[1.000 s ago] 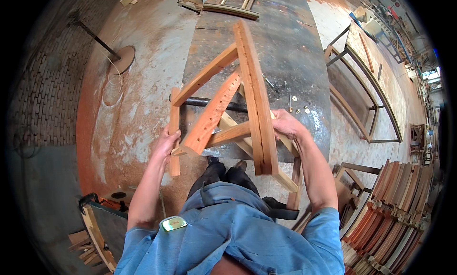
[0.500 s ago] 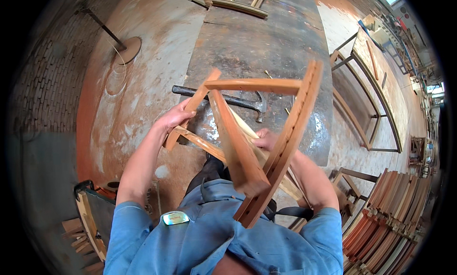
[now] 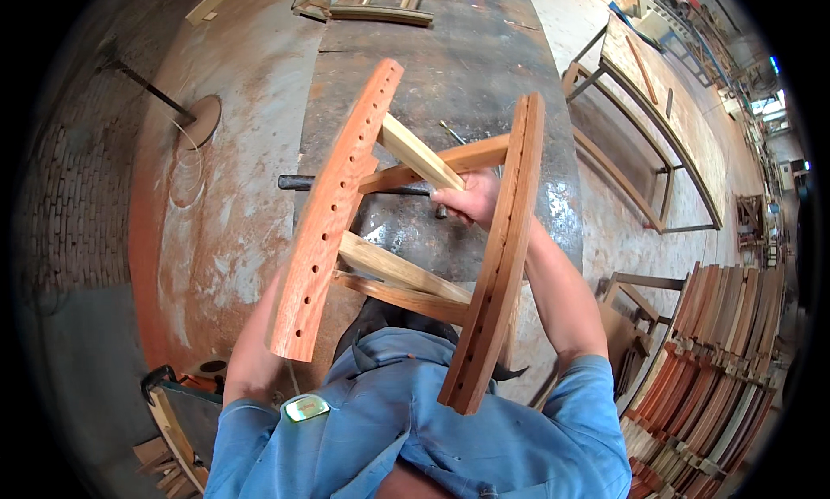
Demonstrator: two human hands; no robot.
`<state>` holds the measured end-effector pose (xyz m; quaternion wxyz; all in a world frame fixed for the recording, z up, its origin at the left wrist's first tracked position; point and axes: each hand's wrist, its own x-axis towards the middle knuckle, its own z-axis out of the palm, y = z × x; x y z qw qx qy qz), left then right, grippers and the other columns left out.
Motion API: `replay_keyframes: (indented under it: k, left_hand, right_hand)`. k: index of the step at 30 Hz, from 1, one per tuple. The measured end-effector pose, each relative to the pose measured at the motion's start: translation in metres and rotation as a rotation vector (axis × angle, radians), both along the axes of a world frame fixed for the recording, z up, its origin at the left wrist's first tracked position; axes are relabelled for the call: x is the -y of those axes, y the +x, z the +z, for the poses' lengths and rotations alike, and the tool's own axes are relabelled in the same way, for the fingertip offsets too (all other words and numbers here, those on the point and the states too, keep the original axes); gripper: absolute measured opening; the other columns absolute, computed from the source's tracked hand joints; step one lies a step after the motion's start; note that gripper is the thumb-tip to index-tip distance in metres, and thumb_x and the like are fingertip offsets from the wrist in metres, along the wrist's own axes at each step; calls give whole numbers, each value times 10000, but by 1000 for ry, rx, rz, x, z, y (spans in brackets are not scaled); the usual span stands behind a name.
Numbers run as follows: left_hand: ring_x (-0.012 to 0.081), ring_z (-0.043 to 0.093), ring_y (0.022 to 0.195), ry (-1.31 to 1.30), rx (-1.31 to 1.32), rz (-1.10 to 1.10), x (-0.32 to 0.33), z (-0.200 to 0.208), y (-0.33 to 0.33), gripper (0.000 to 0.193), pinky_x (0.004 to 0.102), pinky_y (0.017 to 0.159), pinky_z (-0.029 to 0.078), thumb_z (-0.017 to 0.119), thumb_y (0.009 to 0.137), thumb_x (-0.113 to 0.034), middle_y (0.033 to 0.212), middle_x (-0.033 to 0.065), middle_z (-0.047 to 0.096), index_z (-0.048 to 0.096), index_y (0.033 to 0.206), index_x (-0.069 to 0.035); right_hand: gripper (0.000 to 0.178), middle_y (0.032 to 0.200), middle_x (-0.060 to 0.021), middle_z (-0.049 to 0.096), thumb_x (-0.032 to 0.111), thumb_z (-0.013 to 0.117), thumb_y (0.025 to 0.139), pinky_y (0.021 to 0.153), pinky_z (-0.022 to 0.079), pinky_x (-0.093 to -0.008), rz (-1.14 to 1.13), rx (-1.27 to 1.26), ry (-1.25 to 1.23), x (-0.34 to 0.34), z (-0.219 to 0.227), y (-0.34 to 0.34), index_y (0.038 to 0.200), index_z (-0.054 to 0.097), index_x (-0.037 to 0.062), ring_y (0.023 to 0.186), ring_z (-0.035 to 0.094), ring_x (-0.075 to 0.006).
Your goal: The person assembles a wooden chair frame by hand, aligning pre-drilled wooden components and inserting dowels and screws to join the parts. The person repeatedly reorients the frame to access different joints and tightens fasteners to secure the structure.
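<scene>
A wooden chair-like frame (image 3: 303, 266) hangs tilted in front of me, above a dark metal plate. Its left rail is reddish and has a row of round holes. The right rail (image 3: 501, 248) is darker, with a groove and holes along it. Several crossbars join the rails. My right hand (image 3: 475, 197) is closed round the pale upper bar (image 3: 421, 153), just inside the right rail. My left forearm (image 3: 255, 348) goes behind the left rail, which hides that hand. Below the frame lies a hammer (image 3: 296, 183), its dark handle showing at the left and the rest partly covered.
The dark metal plate (image 3: 450, 76) lies on a dusty floor. Another wooden frame (image 3: 380, 15) rests at its far end. A metal-legged table (image 3: 666, 101) stands at the right, above stacked wooden slats (image 3: 709, 343). A post on a round base (image 3: 203, 121) is at far left.
The frame has been turned so its holed rail now faces up on the left. My left hand has gone from sight behind it; my right hand has moved up slightly.
</scene>
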<state>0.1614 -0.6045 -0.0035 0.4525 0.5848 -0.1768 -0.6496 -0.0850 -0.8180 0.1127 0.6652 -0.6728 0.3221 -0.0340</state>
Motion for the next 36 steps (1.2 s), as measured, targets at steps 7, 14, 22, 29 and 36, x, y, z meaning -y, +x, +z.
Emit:
replay_keyframes:
  k: [7, 14, 22, 29, 36]
  left_hand:
    - [169, 613, 1018, 31, 115, -60, 5, -16, -16, 509, 321, 844, 528, 625, 912, -214, 1182, 98, 612, 465, 1347, -2]
    - [139, 601, 919, 51, -171, 13, 29, -13, -39, 299, 268, 798, 498, 609, 887, -152, 1051, 59, 630, 583, 1151, -14]
    - [155, 594, 992, -160, 349, 220, 55, -19, -1, 368, 291, 838, 481, 634, 852, -194, 1057, 61, 639, 591, 1163, -1]
    - [198, 555, 1102, -687, 436, 138, 35, 112, -39, 496, 338, 977, 416, 652, 813, -98, 1158, 93, 591, 496, 1270, 16]
    - [81, 564, 645, -568, 516, 361, 43, 117, -9, 316, 235, 577, 479, 705, 872, -202, 805, 10, 612, 580, 1103, -26]
  right_hand:
    - [459, 774, -38, 576, 298, 789, 767, 594, 456, -275, -307, 23, -231, -4, 55, 7, 1055, 586, 4, 688, 555, -118]
    - [421, 589, -28, 545, 228, 673, 851, 405, 404, -265, -256, 102, -100, 23, 34, 20, 1161, 570, -37, 439, 493, -97]
    - [385, 604, -9, 493, 244, 621, 901, 387, 384, -246, -349, 129, -125, 39, 32, 22, 1153, 499, -21, 439, 466, -82]
    - [429, 633, -29, 536, 288, 640, 874, 389, 387, -239, -450, 144, -179, 28, 30, 40, 1136, 516, -28, 428, 478, -93]
    - [400, 665, -59, 545, 351, 630, 892, 370, 426, -247, -356, 83, 38, 27, 34, 73, 954, 463, -6, 468, 506, -101]
